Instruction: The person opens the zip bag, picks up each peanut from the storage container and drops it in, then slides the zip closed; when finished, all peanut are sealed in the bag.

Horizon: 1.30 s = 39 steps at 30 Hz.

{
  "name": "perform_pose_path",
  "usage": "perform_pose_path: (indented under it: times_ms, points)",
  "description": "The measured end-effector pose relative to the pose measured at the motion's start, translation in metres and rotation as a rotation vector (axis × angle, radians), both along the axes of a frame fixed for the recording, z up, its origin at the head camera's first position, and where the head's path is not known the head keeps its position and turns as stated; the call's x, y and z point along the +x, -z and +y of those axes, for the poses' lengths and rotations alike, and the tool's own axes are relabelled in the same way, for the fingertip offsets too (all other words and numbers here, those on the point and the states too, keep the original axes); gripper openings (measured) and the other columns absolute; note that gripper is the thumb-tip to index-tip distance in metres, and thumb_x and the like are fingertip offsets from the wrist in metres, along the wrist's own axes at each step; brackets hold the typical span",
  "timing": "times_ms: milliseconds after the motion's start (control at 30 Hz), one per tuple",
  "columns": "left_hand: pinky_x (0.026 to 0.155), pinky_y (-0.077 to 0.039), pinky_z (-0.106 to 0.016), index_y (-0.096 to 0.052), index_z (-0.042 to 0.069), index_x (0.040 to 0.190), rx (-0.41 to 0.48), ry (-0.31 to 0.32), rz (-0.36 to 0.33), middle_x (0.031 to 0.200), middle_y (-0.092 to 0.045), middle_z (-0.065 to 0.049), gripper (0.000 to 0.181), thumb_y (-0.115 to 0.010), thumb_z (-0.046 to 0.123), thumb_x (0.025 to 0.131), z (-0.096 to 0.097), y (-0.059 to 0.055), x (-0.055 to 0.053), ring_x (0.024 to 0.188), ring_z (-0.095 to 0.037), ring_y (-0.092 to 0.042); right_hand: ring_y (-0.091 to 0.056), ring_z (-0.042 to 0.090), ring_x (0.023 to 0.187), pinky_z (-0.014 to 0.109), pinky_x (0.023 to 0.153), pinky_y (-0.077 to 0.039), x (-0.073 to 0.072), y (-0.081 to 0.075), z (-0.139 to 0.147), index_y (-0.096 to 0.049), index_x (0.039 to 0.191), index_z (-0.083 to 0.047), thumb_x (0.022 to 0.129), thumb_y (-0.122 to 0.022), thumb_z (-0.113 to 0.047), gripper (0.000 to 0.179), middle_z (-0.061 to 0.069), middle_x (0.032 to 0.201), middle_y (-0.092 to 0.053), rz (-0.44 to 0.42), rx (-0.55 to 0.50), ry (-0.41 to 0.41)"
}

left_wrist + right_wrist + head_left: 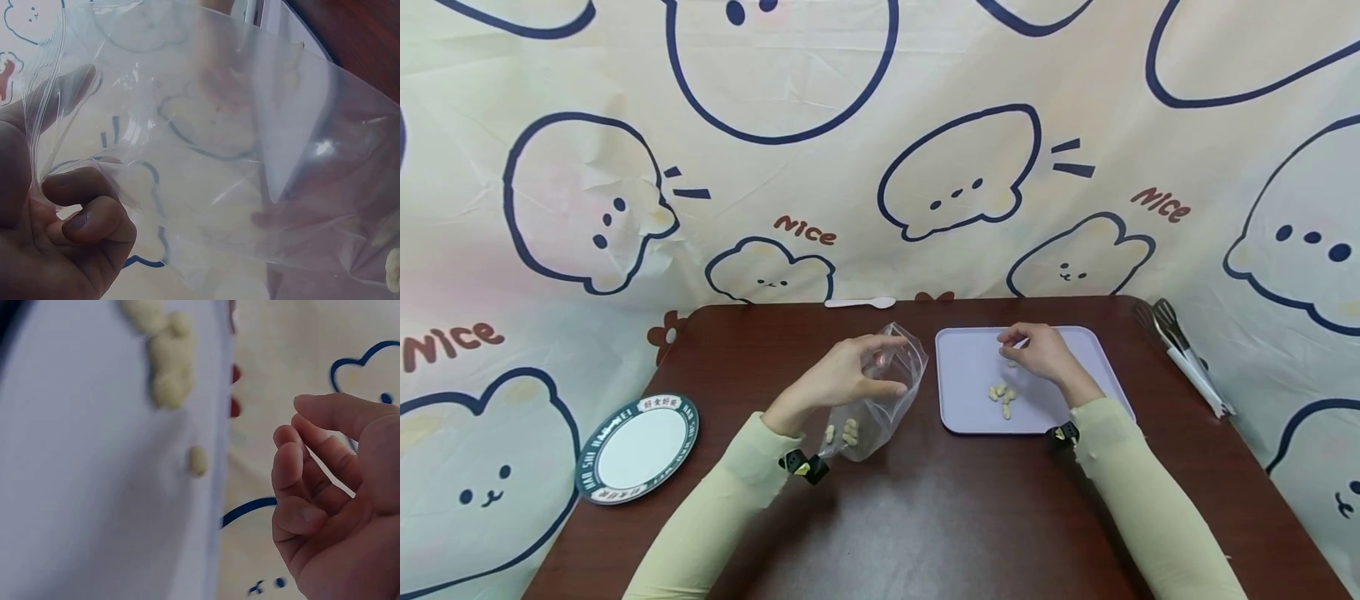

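My left hand [850, 375] holds a clear plastic bag [891, 417] by its mouth, with the thumb and index finger spread apart. In the left wrist view, other fingers [100, 219] curl at the bag's edge. Several unshelled peanuts [850, 432] lie at the bottom of the bag. My right hand [1041, 354] hovers over the lilac tray [962, 358], its fingers loosely bent. Nothing shows between thumb and fingertips in the right wrist view. Below it on the tray lie several peanuts [1002, 393], with a single peanut [197, 460] apart from the cluster.
A white plate with a green rim [685, 417] sits at the table's left edge. A white plastic spoon [861, 302] lies along the back edge. Whisk-like utensils with white handles [1198, 379] lie at the right edge. A printed cloth [850, 183] hangs behind the brown table [925, 517].
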<state>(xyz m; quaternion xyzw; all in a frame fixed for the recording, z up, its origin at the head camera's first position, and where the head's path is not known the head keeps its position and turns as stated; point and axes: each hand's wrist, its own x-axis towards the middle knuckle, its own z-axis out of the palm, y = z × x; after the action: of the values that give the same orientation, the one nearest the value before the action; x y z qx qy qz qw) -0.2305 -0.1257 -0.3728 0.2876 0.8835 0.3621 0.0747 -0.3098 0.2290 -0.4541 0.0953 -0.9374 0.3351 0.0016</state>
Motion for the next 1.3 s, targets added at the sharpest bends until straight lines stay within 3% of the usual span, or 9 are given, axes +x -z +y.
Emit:
perform_pose_path:
  times_ms: [267, 567, 767, 967, 1167, 1300]
  points:
    - [0.090, -0.046, -0.039, -0.053, 0.018, 0.144, 0.003, -0.003, -0.003, 0.143, -0.057, -0.002, 0.070, -0.081, 0.037, 0.083, -0.001, 0.000, 0.001, 0.107, -0.019, -0.057, -0.062, 0.021, 0.084, 0.028, 0.066, -0.048, -0.005, 0.020, 0.012, -0.073, 0.105, -0.009, 0.090, -0.069, -0.017, 0.018, 0.011, 0.102, -0.071, -0.093, 0.029, 0.041]
    - [0.096, -0.048, -0.043, -0.053, 0.019, 0.145, 0.004, -0.009, -0.025, 0.144, -0.056, -0.003, 0.070, -0.081, 0.038, 0.083, -0.001, 0.001, 0.002, 0.114, -0.021, -0.058, -0.061, 0.022, 0.087, 0.031, 0.074, -0.044, -0.007, 0.030, 0.014, -0.075, 0.095, -0.010, 0.088, -0.069, -0.012, 0.009, 0.008, 0.093, -0.071, -0.054, 0.093, 0.026]
    - [0.103, -0.048, -0.047, -0.052, 0.018, 0.145, 0.005, -0.010, -0.037, 0.146, -0.055, -0.003, 0.070, -0.081, 0.036, 0.083, -0.001, 0.001, 0.001, 0.123, -0.022, -0.058, -0.060, 0.021, 0.086, 0.032, 0.077, -0.043, -0.008, 0.033, 0.015, -0.075, 0.093, -0.012, 0.089, -0.069, -0.014, 0.007, 0.005, 0.090, -0.070, -0.071, 0.108, 0.032]
    - [0.091, -0.047, -0.039, -0.052, 0.018, 0.145, -0.003, -0.011, -0.025, 0.145, -0.056, -0.003, 0.070, -0.080, 0.036, 0.084, -0.002, 0.001, 0.000, 0.111, -0.020, -0.058, -0.060, 0.020, 0.085, 0.031, 0.075, -0.043, -0.008, 0.034, 0.016, -0.075, 0.094, -0.012, 0.090, -0.068, -0.014, 0.008, 0.005, 0.089, -0.070, -0.078, 0.107, 0.028]
    - [0.095, -0.048, -0.041, -0.052, 0.018, 0.145, 0.000, -0.011, -0.014, 0.144, -0.056, -0.003, 0.070, -0.080, 0.036, 0.084, -0.003, 0.001, 0.001, 0.114, -0.020, -0.059, -0.062, 0.019, 0.080, 0.028, 0.070, -0.048, -0.004, 0.028, 0.013, -0.075, 0.101, -0.010, 0.092, -0.066, -0.013, 0.013, 0.008, 0.095, -0.071, -0.129, 0.032, 0.025]
    - [0.095, -0.048, -0.041, -0.053, 0.019, 0.145, 0.003, -0.014, -0.012, 0.144, -0.057, -0.002, 0.069, -0.080, 0.037, 0.083, -0.003, 0.001, 0.000, 0.114, -0.019, -0.058, -0.062, 0.021, 0.086, 0.029, 0.071, -0.048, -0.002, 0.022, 0.011, -0.074, 0.105, -0.010, 0.092, -0.067, -0.015, 0.016, 0.010, 0.099, -0.071, -0.121, -0.023, 0.004]
